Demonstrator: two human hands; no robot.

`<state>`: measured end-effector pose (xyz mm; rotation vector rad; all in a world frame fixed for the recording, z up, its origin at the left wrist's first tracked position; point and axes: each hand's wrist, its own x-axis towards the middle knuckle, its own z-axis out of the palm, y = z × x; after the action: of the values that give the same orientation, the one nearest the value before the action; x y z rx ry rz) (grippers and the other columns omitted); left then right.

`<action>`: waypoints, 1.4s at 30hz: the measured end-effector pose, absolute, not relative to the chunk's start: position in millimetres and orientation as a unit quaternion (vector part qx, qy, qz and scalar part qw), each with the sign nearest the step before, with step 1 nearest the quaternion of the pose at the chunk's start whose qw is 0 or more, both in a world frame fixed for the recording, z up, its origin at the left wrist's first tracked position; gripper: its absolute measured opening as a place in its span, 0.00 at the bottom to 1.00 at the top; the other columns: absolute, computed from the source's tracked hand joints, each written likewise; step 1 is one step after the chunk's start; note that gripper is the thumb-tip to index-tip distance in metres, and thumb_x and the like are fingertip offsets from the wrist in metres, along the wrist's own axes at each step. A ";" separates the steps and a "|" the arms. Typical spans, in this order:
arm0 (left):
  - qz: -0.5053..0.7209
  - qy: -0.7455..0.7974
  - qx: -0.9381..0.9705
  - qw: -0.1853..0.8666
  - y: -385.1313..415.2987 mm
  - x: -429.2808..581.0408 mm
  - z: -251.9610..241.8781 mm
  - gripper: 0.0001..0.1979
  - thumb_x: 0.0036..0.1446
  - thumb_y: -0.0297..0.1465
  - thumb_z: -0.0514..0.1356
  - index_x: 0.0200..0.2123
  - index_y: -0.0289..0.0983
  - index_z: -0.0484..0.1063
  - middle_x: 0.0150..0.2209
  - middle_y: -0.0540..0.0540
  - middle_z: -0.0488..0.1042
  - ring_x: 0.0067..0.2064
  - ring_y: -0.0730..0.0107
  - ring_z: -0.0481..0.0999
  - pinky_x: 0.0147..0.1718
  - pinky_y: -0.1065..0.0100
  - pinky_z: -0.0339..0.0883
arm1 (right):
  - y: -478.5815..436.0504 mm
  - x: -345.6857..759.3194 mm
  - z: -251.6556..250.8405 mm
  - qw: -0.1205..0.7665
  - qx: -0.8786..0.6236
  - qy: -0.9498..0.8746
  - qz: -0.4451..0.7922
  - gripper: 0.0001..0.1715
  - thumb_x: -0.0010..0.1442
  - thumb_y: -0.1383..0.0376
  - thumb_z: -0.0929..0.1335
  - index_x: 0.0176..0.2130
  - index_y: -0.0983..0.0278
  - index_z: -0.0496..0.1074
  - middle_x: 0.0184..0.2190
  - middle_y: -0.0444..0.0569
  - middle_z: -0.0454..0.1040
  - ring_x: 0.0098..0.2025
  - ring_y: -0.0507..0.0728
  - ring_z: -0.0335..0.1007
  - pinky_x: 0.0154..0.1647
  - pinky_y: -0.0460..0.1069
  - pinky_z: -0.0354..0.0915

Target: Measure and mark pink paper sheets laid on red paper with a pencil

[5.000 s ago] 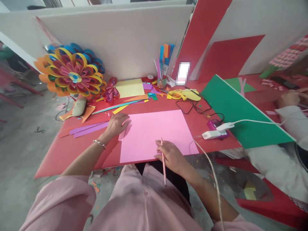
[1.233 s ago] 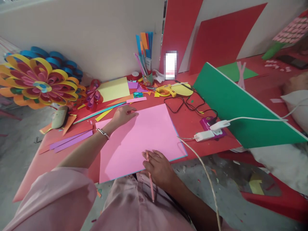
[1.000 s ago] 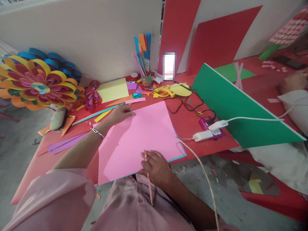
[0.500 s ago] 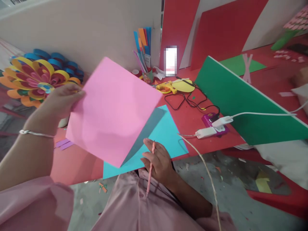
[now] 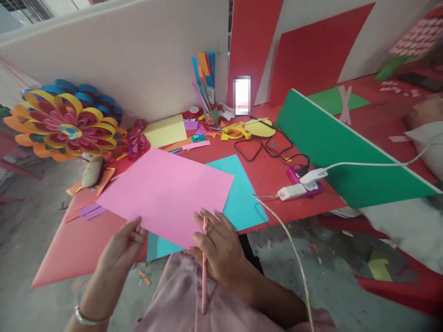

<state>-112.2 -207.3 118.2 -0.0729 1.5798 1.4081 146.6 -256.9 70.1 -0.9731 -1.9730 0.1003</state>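
A pink paper sheet [image 5: 162,193] lies tilted over a light-blue sheet [image 5: 247,198] on the red table. At its near left edge is my left hand [image 5: 124,246], closed, the thumb over the edge and the curled fingers below. My right hand [image 5: 224,249] holds a pink pencil [image 5: 204,281], point up, between thumb and fingers. Its fingertips also rest on the pink sheet's near right corner, partly covering it.
Behind the sheets are a yellow glue gun [image 5: 238,130], a cup of paper strips [image 5: 209,115] and a yellow sheet [image 5: 168,131]. A quilled paper flower [image 5: 71,131] stands left. A power strip [image 5: 304,180] with cables and an upright green board [image 5: 332,152] are right.
The pink sheet has come down from a raised tilt to lie nearly flat. My left hand moved from its far left edge to its near edge; my right hand moved onto its corner.
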 end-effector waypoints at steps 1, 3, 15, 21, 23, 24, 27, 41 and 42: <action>0.579 0.641 -0.040 0.503 -216.2 -103.5 110.9 0.14 0.64 0.12 0.52 0.34 0.36 0.69 0.28 0.51 0.76 0.25 0.79 0.79 0.27 0.82 0.78 | -256.1 144.6 64.2 0.428 -0.392 -0.813 0.042 0.08 0.71 0.60 0.70 0.46 0.62 0.73 0.63 0.58 0.78 0.68 0.64 0.71 0.69 0.63 0.66; 0.585 0.609 -0.041 0.534 -230.3 -87.9 102.4 0.13 0.67 0.15 0.51 0.39 0.35 0.72 0.33 0.47 0.80 0.31 0.74 0.83 0.33 0.75 0.83 | -254.3 144.5 52.0 0.375 -0.387 -0.841 0.045 0.07 0.70 0.61 0.71 0.45 0.62 0.73 0.62 0.56 0.78 0.68 0.64 0.71 0.68 0.63 0.67; 0.437 0.639 0.011 0.633 -265.3 -39.4 84.8 0.10 0.66 0.20 0.59 0.33 0.35 0.77 0.36 0.36 0.85 0.37 0.57 0.88 0.34 0.66 0.85 | -242.8 200.1 24.1 0.354 -0.389 -0.850 0.017 0.09 0.70 0.73 0.66 0.42 0.63 0.76 0.52 0.58 0.83 0.56 0.62 0.78 0.60 0.58 0.74; 0.372 0.616 -0.020 0.694 -265.2 -22.4 71.9 0.09 0.69 0.25 0.61 0.34 0.36 0.78 0.36 0.39 0.85 0.35 0.62 0.88 0.33 0.68 0.84 | -232.2 213.5 29.4 0.346 -0.405 -0.846 -0.014 0.11 0.71 0.75 0.65 0.44 0.64 0.76 0.50 0.56 0.84 0.55 0.62 0.79 0.58 0.58 0.74; 0.348 0.611 -0.012 0.711 -267.7 -22.0 70.0 0.11 0.71 0.28 0.59 0.35 0.35 0.79 0.35 0.39 0.85 0.34 0.64 0.87 0.32 0.70 0.83 | -230.4 216.8 29.6 0.347 -0.404 -0.846 -0.021 0.12 0.71 0.75 0.65 0.44 0.64 0.77 0.49 0.55 0.85 0.52 0.61 0.80 0.56 0.57 0.75; 0.321 0.602 0.002 0.731 -269.4 -23.2 71.0 0.12 0.72 0.30 0.59 0.36 0.34 0.79 0.35 0.39 0.85 0.33 0.64 0.87 0.31 0.70 0.82 | -230.4 219.0 28.9 0.348 -0.403 -0.846 -0.021 0.12 0.71 0.75 0.65 0.44 0.64 0.77 0.48 0.55 0.85 0.51 0.61 0.80 0.55 0.57 0.75; 0.184 0.535 0.107 0.817 -269.1 -31.4 85.9 0.18 0.70 0.41 0.62 0.38 0.32 0.82 0.35 0.34 0.85 0.30 0.60 0.86 0.26 0.68 0.79 | -233.5 228.4 23.6 0.343 -0.404 -0.848 -0.004 0.11 0.71 0.75 0.66 0.44 0.65 0.77 0.47 0.54 0.85 0.50 0.60 0.80 0.54 0.57 0.74; 0.130 0.603 0.771 0.159 -14.1 -3.6 83.4 0.13 0.66 0.36 0.60 0.42 0.36 0.82 0.50 0.35 0.80 0.52 0.50 0.78 0.50 0.57 0.70 | -229.3 190.4 20.1 0.362 -0.280 -0.889 -0.001 0.11 0.73 0.70 0.68 0.37 0.62 0.76 0.46 0.49 0.85 0.50 0.56 0.79 0.47 0.51 0.72; 0.125 0.610 0.768 0.148 -5.5 1.2 76.4 0.13 0.67 0.37 0.60 0.41 0.36 0.82 0.49 0.34 0.79 0.53 0.47 0.77 0.50 0.56 0.69 | -228.0 189.4 20.2 0.360 -0.276 -0.891 -0.001 0.11 0.73 0.69 0.67 0.36 0.62 0.76 0.45 0.49 0.85 0.49 0.55 0.79 0.46 0.51 0.72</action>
<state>1.2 -5.5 76.4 2.2093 1.7547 0.3588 189.4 -228.0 20.2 -0.7125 -2.2968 -0.0036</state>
